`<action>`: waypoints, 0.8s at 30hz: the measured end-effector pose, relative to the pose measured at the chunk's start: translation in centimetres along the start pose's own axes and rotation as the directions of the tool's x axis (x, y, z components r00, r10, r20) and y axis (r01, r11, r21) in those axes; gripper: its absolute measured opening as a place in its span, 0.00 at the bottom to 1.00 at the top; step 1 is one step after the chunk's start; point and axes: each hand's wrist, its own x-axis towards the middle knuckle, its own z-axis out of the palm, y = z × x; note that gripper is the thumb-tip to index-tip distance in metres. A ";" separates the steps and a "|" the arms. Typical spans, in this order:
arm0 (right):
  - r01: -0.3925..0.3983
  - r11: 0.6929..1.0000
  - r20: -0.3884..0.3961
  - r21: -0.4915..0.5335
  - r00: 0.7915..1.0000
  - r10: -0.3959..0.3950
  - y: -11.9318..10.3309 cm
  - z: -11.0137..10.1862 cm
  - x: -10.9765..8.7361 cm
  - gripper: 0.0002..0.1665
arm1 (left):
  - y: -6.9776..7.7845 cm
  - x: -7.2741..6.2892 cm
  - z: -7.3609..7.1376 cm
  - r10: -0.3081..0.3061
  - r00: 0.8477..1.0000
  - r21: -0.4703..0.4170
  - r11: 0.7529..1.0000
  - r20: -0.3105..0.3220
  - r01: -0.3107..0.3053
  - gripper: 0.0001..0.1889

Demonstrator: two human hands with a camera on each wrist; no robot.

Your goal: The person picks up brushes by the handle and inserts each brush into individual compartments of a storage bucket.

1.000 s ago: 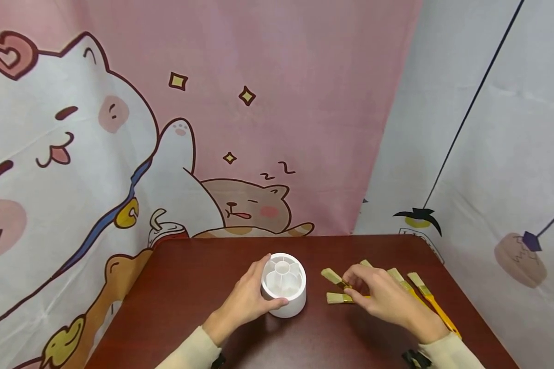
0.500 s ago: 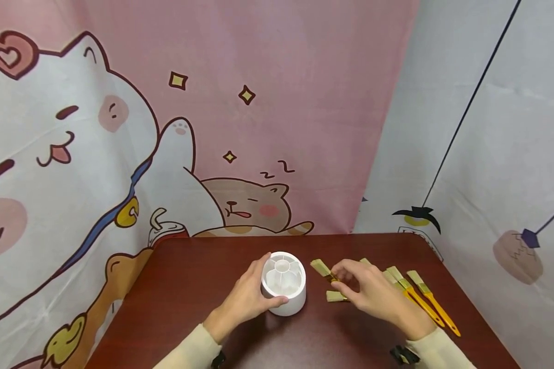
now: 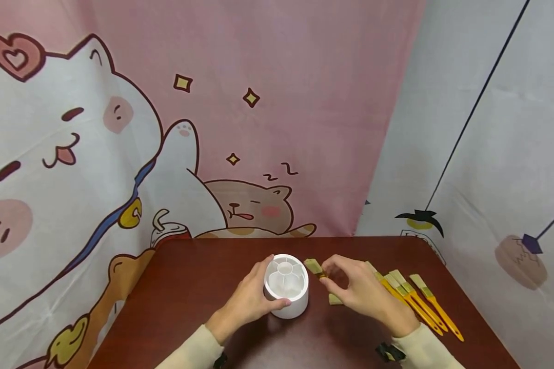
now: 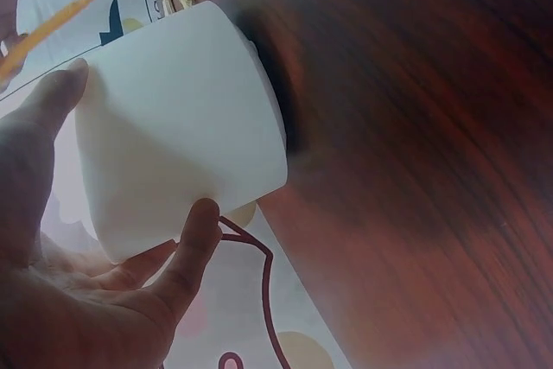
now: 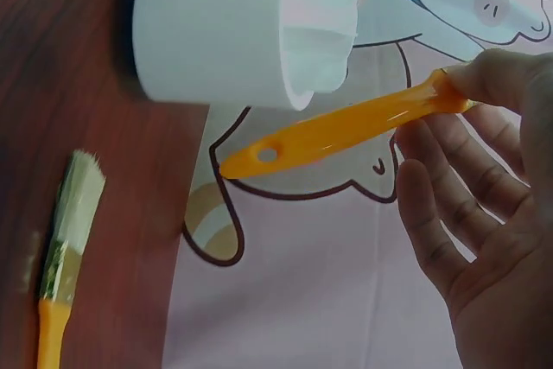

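Observation:
My left hand [image 3: 246,302] grips the side of a white round organizer [image 3: 296,309], with thumb and fingers spread around its wall. The organizer stands upright on the table, and its top shows petal-shaped compartments around a round middle one. Just right of it, my right hand [image 3: 362,287] pinches a paintbrush [image 5: 346,131] between thumb and fingers near the base of its bristles. The pale bristles [image 3: 313,266] point up and left; the orange handle, with a hole at its end, reaches down beside the organizer in the right wrist view. Another paintbrush [image 5: 65,248] lies below my right hand.
Several more paintbrushes [image 3: 436,307] with orange handles lie side by side on the right of the dark red-brown wooden table [image 3: 189,287]. A cloth [image 3: 332,128] printed with cartoon animals hangs behind the table.
My right hand has moved left with the paintbrush, from above the other brushes to close beside the organizer, uncovering more brushes at the right. My left hand stays on the organizer.

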 end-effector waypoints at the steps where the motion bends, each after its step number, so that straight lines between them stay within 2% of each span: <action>1: -0.006 1.000 -0.001 0.015 1.000 0.006 0.0 0.2 0.1 0.21 | -0.1 0.0 0.0 0.003 1.000 0.000 1.000 0.002 -0.003 0.67; 13: 0.022 0.987 -0.040 0.157 0.999 -0.016 -1.4 1.5 3.3 0.21 | -0.3 0.3 -0.2 0.032 0.999 0.005 0.999 0.008 -0.032 0.67; 17: 0.034 0.977 -0.041 0.208 0.999 -0.026 -1.9 2.0 3.7 0.21 | -0.4 0.2 -0.2 0.030 0.999 0.003 1.000 0.013 -0.030 0.67; 24: 0.040 0.977 -0.030 0.210 0.999 -0.034 -2.2 3.1 3.9 0.21 | -0.5 0.2 -0.1 0.035 0.999 0.001 0.999 0.019 -0.035 0.67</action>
